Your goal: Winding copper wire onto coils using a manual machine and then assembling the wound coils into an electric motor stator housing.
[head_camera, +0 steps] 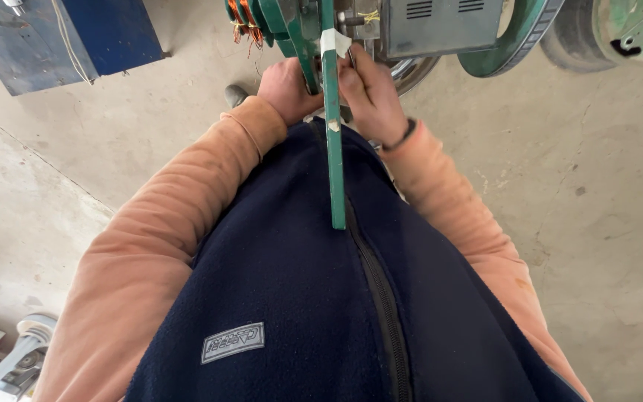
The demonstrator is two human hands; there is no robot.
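Note:
A long green metal bar (334, 156) sticks out from a green machine (292, 26) toward my chest, with a strip of white tape (334, 42) wrapped near its top. My left hand (286, 89) is curled against the left side of the bar at the machine. My right hand (370, 93) presses on the right side, fingers reaching up to the tape. Whether either hand truly grips the bar is hard to tell. Copper wire coils (245, 18) show at the machine's upper left. My navy vest and orange sleeves fill the lower view.
A grey metal housing with vents (440, 22) and a green ring (515, 41) sit at top. A blue metal box (61, 37) stands at top left, a tyre-like wheel (567, 37) at top right. White items (16, 357) lie at bottom left on the concrete floor (597, 223).

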